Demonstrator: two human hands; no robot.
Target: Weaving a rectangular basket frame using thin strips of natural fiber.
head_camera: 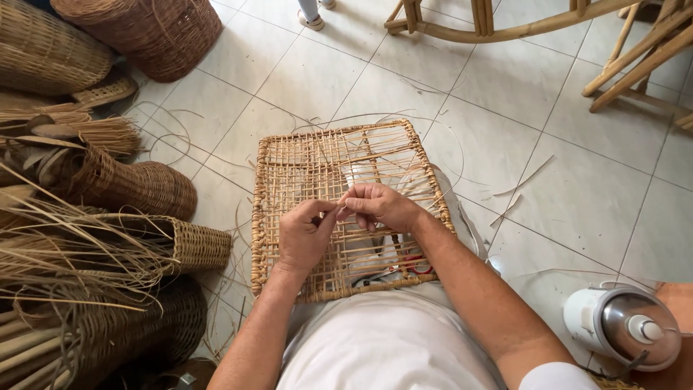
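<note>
Rattan panel (pixel 310 170), a square of open weave with a thicker cane border, lies across your lap at the centre of the view, its far edge reaching out over the pale tiled floor (pixel 577 195) toward twelve o'clock. Your left hand (pixel 303 235) rests on the weave at about seven o'clock of the panel's middle, thumb and forefinger pinched together on a thin pale strand (pixel 345 198). Your right hand (pixel 380 206) sits just beside it at about three o'clock from the left, its fingertips closed on the same strand, so the two hands touch over the centre of the panel (how far the strand runs through the weave I cannot tell). Loose strips (pixel 520 184) lie scattered on the tiles at two to three o'clock of the panel. Woven baskets (pixel 144 188) and bundles of raw fibre (pixel 72 253) crowd the nine o'clock side. A white lidded pot (pixel 624 325) stands at four o'clock near your right elbow, and wooden chair legs (pixel 635 65) show at one o'clock.
</note>
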